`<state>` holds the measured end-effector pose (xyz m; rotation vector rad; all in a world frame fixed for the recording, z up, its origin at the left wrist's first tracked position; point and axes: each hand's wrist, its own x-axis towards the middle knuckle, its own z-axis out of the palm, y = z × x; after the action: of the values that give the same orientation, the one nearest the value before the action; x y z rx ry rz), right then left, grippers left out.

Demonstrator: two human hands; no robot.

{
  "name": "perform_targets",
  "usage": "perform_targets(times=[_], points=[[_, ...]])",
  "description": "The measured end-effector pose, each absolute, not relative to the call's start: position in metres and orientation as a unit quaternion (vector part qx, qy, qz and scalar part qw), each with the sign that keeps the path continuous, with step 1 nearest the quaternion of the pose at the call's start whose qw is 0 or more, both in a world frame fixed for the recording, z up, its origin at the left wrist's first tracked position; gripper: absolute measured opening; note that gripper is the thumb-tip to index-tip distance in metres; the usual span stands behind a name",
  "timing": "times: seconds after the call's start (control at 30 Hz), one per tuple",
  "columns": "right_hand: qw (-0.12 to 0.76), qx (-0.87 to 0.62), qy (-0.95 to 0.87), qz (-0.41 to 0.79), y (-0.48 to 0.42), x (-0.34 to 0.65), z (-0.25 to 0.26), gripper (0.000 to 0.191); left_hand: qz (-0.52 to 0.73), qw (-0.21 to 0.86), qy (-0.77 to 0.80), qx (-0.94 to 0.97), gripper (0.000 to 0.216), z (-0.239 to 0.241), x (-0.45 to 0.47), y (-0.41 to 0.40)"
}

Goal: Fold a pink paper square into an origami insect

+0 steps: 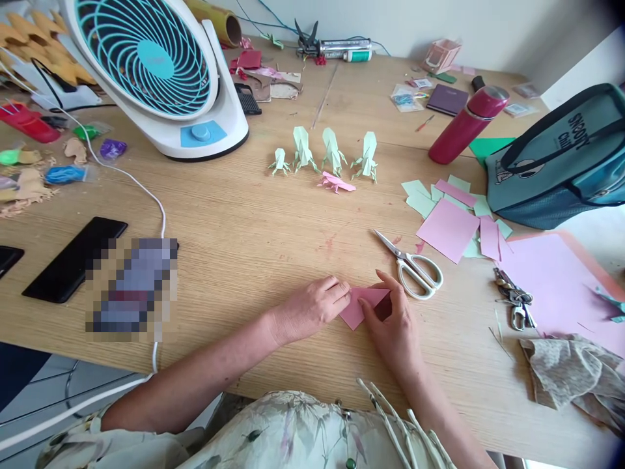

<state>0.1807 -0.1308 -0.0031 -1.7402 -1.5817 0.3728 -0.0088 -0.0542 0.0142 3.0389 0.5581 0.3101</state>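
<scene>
A small folded piece of pink paper (pixel 352 316) lies between my two hands near the table's front edge. My left hand (pixel 317 303) has its fingers curled together at the paper's left corner. From the right, my right hand (pixel 396 319) grips the paper, thumb on top and fingers behind its far edge; a shaded gap shows under the hand. Just beyond my right hand rest white-handled scissors (pixel 418 273). Farther back, several pale green folded paper figures (pixel 333 151) stand in a row, with one pink folded figure (pixel 336 182) in front of them.
Pink and green paper pieces (pixel 448 229) lie at the right beside keys (pixel 515 299), a teal bag (pixel 551 163) and a red bottle (pixel 469 124). A white fan (pixel 205 130) stands back left. A phone (pixel 134 286) and a white cable (pixel 146 192) lie left.
</scene>
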Motion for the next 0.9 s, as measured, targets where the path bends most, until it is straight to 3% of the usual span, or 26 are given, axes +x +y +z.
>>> perform_targets(times=[0.43, 0.53, 0.7, 0.9], points=[[0.374, -0.655, -0.633, 0.171, -0.132, 0.176, -0.003, 0.061, 0.133, 0.055, 0.171, 0.975, 0.026, 0.009, -0.01, -0.053], [0.363, -0.664, -0.631, 0.172, -0.134, 0.177, -0.002, 0.053, 0.148, 0.055, 0.173, 0.972, 0.026, 0.007, -0.011, -0.052], [0.341, -0.65, -0.662, 0.155, -0.135, 0.18, 0.001, 0.019, 0.177, 0.052, 0.161, 0.969, 0.025, 0.005, -0.012, -0.052], [0.349, -0.599, -0.701, 0.168, -0.134, 0.184, 0.003, 0.026, 0.19, 0.079, 0.146, 0.968, 0.024, 0.004, -0.013, -0.052]])
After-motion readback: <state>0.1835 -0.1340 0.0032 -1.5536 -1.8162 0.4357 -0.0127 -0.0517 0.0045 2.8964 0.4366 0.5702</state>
